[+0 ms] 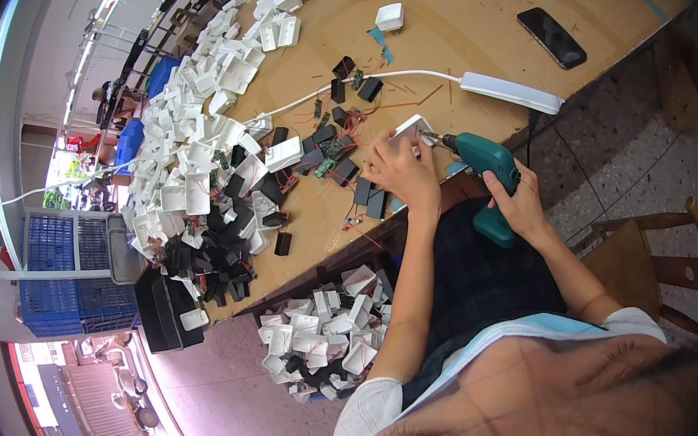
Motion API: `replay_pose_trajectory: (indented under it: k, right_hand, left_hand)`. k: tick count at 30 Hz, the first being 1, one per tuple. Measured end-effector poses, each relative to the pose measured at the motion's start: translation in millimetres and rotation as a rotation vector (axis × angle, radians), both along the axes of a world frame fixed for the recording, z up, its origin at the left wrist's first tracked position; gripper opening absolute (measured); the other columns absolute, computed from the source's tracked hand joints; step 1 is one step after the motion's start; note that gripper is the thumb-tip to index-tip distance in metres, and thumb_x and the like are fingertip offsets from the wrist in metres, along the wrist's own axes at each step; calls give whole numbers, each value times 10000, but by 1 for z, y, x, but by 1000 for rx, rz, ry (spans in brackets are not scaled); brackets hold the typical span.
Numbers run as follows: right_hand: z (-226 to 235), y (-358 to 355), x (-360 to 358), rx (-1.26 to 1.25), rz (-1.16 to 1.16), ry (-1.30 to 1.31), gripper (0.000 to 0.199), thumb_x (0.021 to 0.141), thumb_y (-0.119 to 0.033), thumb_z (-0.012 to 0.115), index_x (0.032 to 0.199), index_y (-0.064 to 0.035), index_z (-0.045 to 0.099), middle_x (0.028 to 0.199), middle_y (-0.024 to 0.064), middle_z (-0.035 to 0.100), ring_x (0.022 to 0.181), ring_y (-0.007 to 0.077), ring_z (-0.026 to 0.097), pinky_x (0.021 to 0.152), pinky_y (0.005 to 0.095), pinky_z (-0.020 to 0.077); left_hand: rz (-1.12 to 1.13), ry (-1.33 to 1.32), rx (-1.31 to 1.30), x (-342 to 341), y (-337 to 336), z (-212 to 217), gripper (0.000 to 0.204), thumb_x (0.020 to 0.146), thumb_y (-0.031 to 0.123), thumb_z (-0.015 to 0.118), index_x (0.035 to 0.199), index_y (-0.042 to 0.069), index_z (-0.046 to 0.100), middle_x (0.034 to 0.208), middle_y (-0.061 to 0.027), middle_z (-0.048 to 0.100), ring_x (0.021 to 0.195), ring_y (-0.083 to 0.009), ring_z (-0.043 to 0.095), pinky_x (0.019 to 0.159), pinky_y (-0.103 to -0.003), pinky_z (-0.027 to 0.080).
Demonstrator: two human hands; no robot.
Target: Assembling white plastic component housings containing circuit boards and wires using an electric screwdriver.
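Note:
My right hand [522,204] is wrapped round the handle of a green cordless screwdriver [482,152]. Its bit end meets a small white plastic case [412,124] near the table's front edge. My left hand [403,172] grips that case, fingers bent over its top and side. The case's inside and the exact contact point of the bit are too small to make out. Left of my left hand lie black plastic boxes [345,171], green circuit boards [326,168] and thin red wires.
White shells [231,74] are heaped along the brown table [466,34]. A white power strip [511,92] with its cable and a black phone [552,38] lie to the right. Below the edge stands a container of white shells [324,330]; a wooden chair [677,265] is at right.

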State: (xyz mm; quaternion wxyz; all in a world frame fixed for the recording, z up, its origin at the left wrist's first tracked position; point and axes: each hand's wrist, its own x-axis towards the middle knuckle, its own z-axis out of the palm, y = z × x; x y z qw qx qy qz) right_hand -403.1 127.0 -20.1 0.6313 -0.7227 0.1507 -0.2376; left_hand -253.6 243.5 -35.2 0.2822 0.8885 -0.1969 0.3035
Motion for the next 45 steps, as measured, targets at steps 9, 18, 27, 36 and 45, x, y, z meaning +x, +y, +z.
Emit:
replay_pose_trajectory:
  k: [9, 18, 27, 36, 45]
  right_hand:
    - [11, 2, 2, 88, -20, 6, 322, 990, -240, 680, 1077, 70, 665, 894, 94, 654, 597, 134, 627, 507, 278, 516]
    - [16, 7, 2, 50, -50, 0, 351, 1002, -280, 664, 999, 71, 657, 853, 107, 671, 553, 145, 635, 506, 288, 523]
    - [17, 10, -1, 76, -54, 34, 335, 1005, -264, 661, 1007, 72, 656, 872, 113, 675, 569, 149, 643, 507, 294, 527]
    - [10, 13, -1, 2, -51, 23, 310, 991, -218, 681, 1094, 73, 647, 888, 106, 652, 616, 153, 645, 522, 286, 540]
    - [11, 15, -1, 72, -56, 44, 311, 994, -223, 682, 1107, 66, 654, 897, 104, 673, 594, 143, 640, 530, 280, 544]
  left_hand:
    - [35, -25, 47, 3, 0, -2, 103, 715, 171, 814, 773, 133, 738, 1198, -94, 612, 1217, -306, 524, 1009, -480, 323]
    - [36, -39, 51, 3, -2, -1, 103, 710, 166, 809, 769, 136, 730, 1185, -95, 611, 1198, -310, 531, 1002, -475, 329]
    - [36, -40, 41, 3, -2, -3, 98, 722, 166, 803, 777, 138, 727, 1184, -94, 606, 1200, -310, 525, 1006, -485, 325]
    - [47, -38, 52, 3, -3, 0, 101, 728, 179, 800, 769, 132, 720, 1172, -91, 603, 1194, -308, 525, 1002, -490, 328]
    - [23, -18, 41, 1, -3, 5, 140, 739, 137, 780, 833, 49, 724, 1175, -116, 587, 1161, -326, 516, 998, -497, 323]
